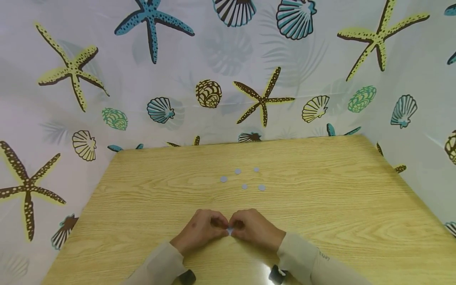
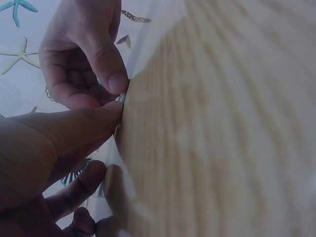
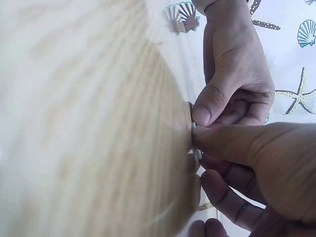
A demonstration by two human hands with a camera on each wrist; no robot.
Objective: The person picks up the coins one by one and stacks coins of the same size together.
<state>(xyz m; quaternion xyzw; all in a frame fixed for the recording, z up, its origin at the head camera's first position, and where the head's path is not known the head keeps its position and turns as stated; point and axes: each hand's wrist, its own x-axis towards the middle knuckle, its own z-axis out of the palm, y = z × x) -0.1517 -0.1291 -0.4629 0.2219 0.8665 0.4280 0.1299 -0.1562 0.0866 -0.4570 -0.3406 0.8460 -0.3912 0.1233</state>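
Close to the table's near side, my left hand [image 1: 204, 229] and right hand [image 1: 254, 228] meet fingertip to fingertip. Between them is a small pale, flat piece [image 1: 229, 230], mostly covered by the fingers. Thumb and forefinger of each hand pinch it from opposite sides. In the left wrist view the piece [image 2: 122, 97] appears as a thin light edge at the thumb tips, low over the tabletop. The right wrist view also has this edge [image 3: 193, 132] between the two thumbs. The other fingers of both hands are bent near the wood.
Several small pale round discs [image 1: 244, 186] lie apart on the wood-grain table [image 1: 160, 186], beyond the hands. A white cloth [image 1: 185, 71] printed with starfish and shells rises behind the table and along both sides.
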